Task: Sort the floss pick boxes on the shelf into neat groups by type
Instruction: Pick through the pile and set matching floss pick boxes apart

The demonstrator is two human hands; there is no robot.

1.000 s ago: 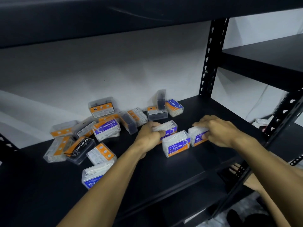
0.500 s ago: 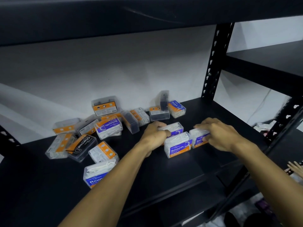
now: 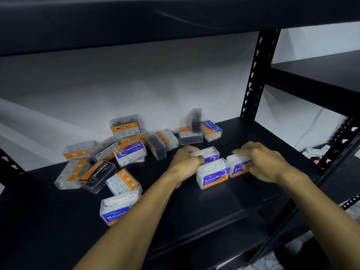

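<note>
Left hand (image 3: 185, 162) pinching far Smooth box (image 3: 207, 154), right hand (image 3: 259, 162) gripping right one (image 3: 238, 166), mid-shelf (image 3: 224, 201). Risk: bumping middle box (image 3: 213, 173), messing up row. Mixed pile (image 3: 116, 158) left unsorted.

This looks like a stockroom or shop storage area. Black boltless metal shelving (image 3: 224, 195) with slotted uprights (image 3: 257, 75) stands against a plain white wall (image 3: 136, 78), and many identical retail floss pick boxes (image 3: 130, 152) lie heaped on one shelf.
</note>
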